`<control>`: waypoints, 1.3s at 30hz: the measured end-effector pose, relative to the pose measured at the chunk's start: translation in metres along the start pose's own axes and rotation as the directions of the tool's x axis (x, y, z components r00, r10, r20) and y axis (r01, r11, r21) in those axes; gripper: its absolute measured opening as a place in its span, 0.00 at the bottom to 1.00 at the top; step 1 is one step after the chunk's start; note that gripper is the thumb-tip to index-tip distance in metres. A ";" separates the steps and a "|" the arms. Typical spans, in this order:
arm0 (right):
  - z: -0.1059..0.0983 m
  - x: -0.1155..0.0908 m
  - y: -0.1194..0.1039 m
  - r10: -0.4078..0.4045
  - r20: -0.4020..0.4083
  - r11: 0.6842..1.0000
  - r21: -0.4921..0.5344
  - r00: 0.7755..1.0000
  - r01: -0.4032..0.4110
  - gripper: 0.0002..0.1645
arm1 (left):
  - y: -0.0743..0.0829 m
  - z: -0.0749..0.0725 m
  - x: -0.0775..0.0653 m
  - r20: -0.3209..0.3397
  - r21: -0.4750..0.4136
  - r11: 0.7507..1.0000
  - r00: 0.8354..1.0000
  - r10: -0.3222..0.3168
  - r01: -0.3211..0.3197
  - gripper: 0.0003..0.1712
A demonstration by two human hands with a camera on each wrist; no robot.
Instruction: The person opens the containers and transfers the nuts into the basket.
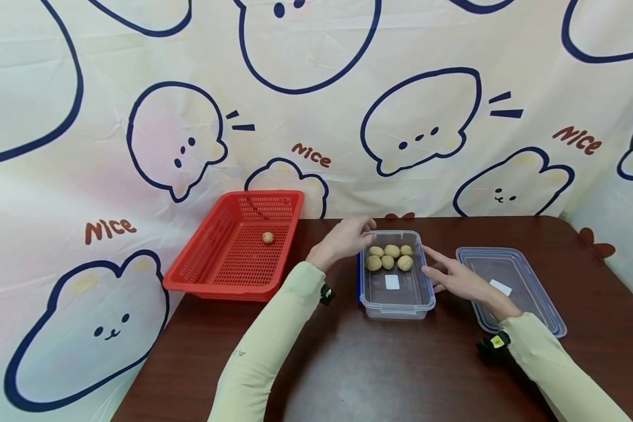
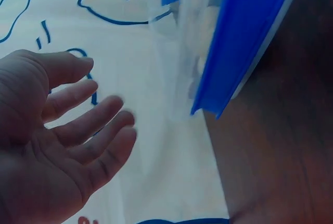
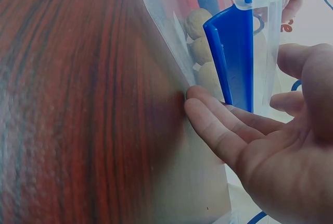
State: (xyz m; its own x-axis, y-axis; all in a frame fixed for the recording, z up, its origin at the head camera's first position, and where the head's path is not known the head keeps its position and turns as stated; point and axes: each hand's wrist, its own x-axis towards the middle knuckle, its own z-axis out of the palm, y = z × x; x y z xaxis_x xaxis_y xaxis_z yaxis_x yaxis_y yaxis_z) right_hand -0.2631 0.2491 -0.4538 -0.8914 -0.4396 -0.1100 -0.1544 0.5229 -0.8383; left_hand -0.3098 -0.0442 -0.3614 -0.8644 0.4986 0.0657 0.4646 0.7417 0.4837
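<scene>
A clear plastic food container (image 1: 398, 296) with blue side latches (image 3: 234, 52) stands uncovered on the table. Gathered toward its far end are several small round tan pieces (image 1: 392, 251), walnut-like in look. My left hand (image 1: 348, 237) is at the container's far left corner, and its fingers (image 2: 112, 114) are loosely bent with nothing between them. On the right, my right hand (image 1: 456, 278) reaches to the container's side wall. Its fingers (image 3: 208, 125) are extended, with the tips right by the wall's lower edge and the blue latch.
A red plastic basket (image 1: 211, 287) at the left has one round tan piece (image 1: 267, 237) in it. The container's clear lid (image 1: 527, 281) lies flat to the right, beneath and beyond my right forearm. A cartoon-printed cloth (image 1: 306, 135) hangs behind the dark wooden table (image 1: 380, 369).
</scene>
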 end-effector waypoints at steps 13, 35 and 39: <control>0.000 0.000 0.000 0.015 -0.006 1.000 -0.013 1.000 -0.015 0.44 | 0.007 0.037 0.006 0.060 0.326 0.944 0.998 0.037 -0.054 0.15; -0.001 -0.001 -0.002 -0.014 -0.002 1.000 -0.011 1.000 0.014 0.43 | 0.008 0.064 0.008 0.260 0.375 0.922 0.965 0.000 -0.101 0.09; -0.001 -0.002 -0.004 -0.017 -0.003 1.000 -0.002 1.000 0.017 0.43 | 0.008 0.064 0.009 0.265 0.361 0.928 0.964 -0.004 -0.095 0.09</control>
State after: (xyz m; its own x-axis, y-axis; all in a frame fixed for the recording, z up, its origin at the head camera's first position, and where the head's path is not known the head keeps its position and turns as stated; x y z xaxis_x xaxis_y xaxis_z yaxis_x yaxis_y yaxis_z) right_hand -0.2611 0.2487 -0.4499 -0.8898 -0.4465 -0.0943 -0.1706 0.5171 -0.8387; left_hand -0.3012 -0.0054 -0.4130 -0.7846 0.5963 -0.1697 0.5825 0.8028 0.1276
